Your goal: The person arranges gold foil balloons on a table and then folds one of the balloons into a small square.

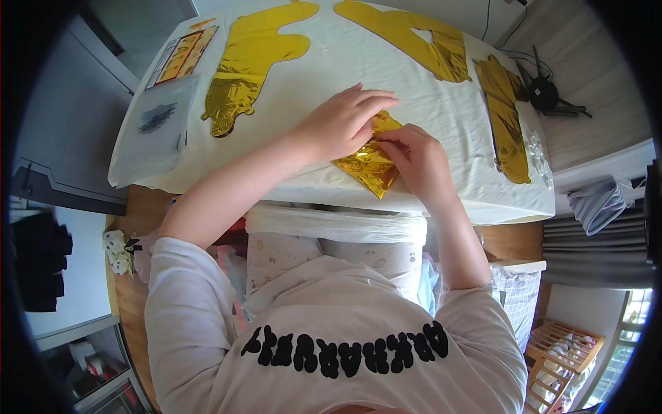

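Note:
A crumpled gold foil balloon [370, 170] lies flat near the table's front edge, between both hands. My right hand [417, 152] pinches its upper part between thumb and fingers. On the other side, my left hand [341, 124] is at the foil with thumb and forefinger closed on its edge, partly hidden, while the outer fingers stretch out to the right above it. More flat gold foil balloons lie around: one [252, 62] far left, one [407, 38] far right and one [502, 117] along the right side.
A white cloth [303, 96] covers the table. On its left lie a clear plastic bag [155, 127] and a printed picture sheet [183, 55]. Clear round pieces [538, 155] and a black stand-like object [543, 93] are at the right. A cushioned chair [338, 228] stands against the front edge.

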`<state>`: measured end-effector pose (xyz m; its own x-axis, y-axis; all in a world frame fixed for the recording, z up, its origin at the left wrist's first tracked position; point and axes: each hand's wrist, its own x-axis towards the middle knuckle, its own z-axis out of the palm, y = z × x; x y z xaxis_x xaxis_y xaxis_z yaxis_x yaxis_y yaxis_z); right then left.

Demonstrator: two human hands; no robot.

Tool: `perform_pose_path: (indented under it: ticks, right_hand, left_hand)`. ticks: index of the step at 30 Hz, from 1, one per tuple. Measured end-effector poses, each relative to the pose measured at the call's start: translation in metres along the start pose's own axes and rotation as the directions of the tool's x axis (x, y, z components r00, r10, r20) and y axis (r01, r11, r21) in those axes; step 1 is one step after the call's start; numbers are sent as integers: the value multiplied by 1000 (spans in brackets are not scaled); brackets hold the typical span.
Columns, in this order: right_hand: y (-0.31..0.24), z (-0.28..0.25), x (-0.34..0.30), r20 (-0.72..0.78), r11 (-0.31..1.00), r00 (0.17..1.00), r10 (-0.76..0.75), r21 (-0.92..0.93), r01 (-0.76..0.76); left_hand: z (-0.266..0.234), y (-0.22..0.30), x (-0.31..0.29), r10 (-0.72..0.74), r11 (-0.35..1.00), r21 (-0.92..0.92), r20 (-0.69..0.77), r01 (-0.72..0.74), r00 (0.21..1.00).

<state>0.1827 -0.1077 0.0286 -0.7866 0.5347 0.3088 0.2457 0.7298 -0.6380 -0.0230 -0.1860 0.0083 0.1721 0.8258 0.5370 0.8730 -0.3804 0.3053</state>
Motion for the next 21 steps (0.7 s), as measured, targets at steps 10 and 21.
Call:
perform_pose_path:
  ticks: [10, 21]
  right_hand:
    - [12, 3, 3, 18, 998, 1000, 1, 64, -2]
    - [0, -16, -26, -22, 952, 995, 101, 292, -91]
  left_hand:
    - [-12, 85, -69, -88, 982, 175, 68, 75, 994]
    - [0, 81, -81, -153, 968, 217, 131, 122, 979]
